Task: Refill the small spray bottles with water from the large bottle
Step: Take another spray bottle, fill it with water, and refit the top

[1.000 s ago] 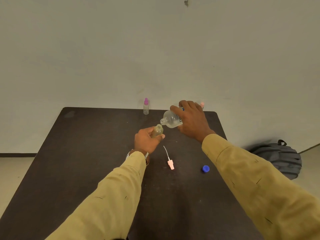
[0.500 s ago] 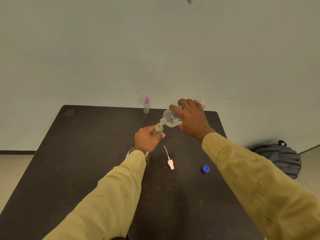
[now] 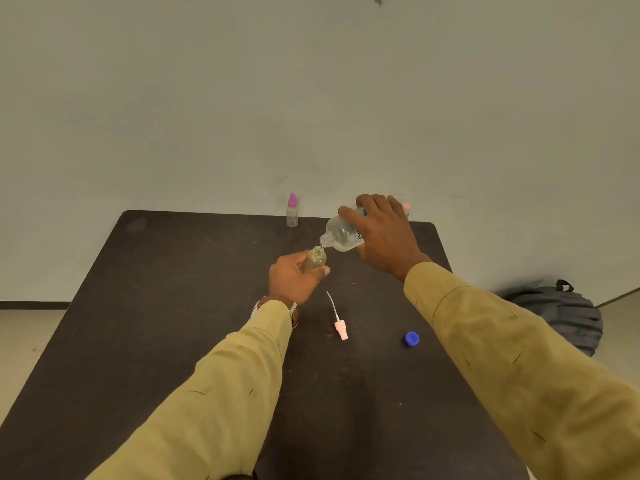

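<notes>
My left hand (image 3: 293, 279) grips a small open spray bottle (image 3: 316, 258), held upright above the dark table (image 3: 166, 306). My right hand (image 3: 384, 233) holds the large clear bottle (image 3: 341, 233) tipped down to the left, its mouth right over the small bottle's neck. A pink spray head with its white tube (image 3: 338, 322) lies on the table near my left wrist. The large bottle's blue cap (image 3: 411, 338) lies to its right. A second small bottle with a purple cap (image 3: 292, 211) stands at the table's far edge.
A pink-topped object (image 3: 406, 206) peeks out behind my right hand at the far edge. A dark grey backpack (image 3: 561, 315) sits on the floor to the right of the table. A pale wall rises just behind the table.
The large bottle's mouth has come closer to the small bottle's neck. Both hands have otherwise stayed in place.
</notes>
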